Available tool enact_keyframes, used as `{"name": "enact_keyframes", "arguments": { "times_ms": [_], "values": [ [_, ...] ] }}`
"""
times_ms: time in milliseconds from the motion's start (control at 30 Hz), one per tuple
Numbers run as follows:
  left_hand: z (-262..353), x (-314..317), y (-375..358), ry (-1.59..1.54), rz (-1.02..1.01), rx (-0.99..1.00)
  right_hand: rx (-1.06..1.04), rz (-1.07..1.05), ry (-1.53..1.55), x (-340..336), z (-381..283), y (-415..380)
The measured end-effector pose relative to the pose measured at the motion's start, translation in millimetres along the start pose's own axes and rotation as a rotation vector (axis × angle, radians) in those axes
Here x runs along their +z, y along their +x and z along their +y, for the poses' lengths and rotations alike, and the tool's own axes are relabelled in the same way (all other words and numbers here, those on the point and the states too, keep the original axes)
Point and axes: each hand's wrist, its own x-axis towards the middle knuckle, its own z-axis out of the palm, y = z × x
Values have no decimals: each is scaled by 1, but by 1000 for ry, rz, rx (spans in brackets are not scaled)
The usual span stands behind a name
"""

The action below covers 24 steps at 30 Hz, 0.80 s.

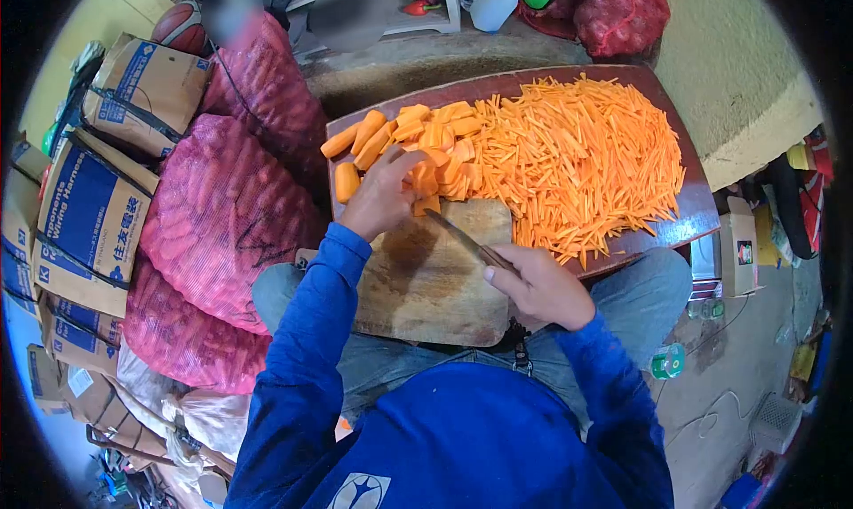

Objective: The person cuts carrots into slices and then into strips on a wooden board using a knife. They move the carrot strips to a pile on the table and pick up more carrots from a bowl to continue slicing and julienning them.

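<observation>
- A person sits at a low counter [699,211], and the carrots are all up on it, I guess so they stay off the floor and easy to reach.
- The cut strips [582,158] make a big pile on the right. The chunky carrots [339,142] are on the left, with flat slices [459,173] between. I think that keeps the cut ones and the uncut ones from getting mixed up.
- The wooden board [435,296] is right in front of the tummy, over the lap, maybe so both hands can get to it without stretching.
- Big pink net sacks [222,216] sit close by on the left, out of the way of the elbows.
- The left hand [384,192] is half curled, fingers bent down over orange carrot bits past the board's top edge. I can't tell if it is squeezing them or just touching.
- The right hand [538,287] is wrapped tight around the handle of a knife [464,237]. The blade points at the left hand's carrots, so those fingers look close to it.
</observation>
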Motion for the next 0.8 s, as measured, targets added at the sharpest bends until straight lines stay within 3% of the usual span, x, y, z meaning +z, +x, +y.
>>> {"name": "enact_keyframes", "arguments": {
  "times_ms": [67,133,200,400,500,567,667,800],
  "values": [
    [-8,1,1,-42,3,11,-181,-28,-402,-12,-8,10],
    [-15,1,3,-186,46,-97,-155,-76,-478,-25,-19,21],
    [-19,-3,-1,-104,116,-63,-196,-117,-643,-33,-17,34],
    [-41,-26,-17,45,298,-88,-317,24,-574,-45,3,49],
    [-63,-37,-31,103,390,-113,-272,-40,-443,-47,6,42],
    [-85,-37,-41,81,425,-137,-130,-204,-336,-53,-5,31],
    [-100,-31,-52,30,470,-197,-222,-237,-195,-48,2,28],
    [-116,-16,-60,0,519,-202,-133,-260,-228,-47,4,30]
  ]
}}
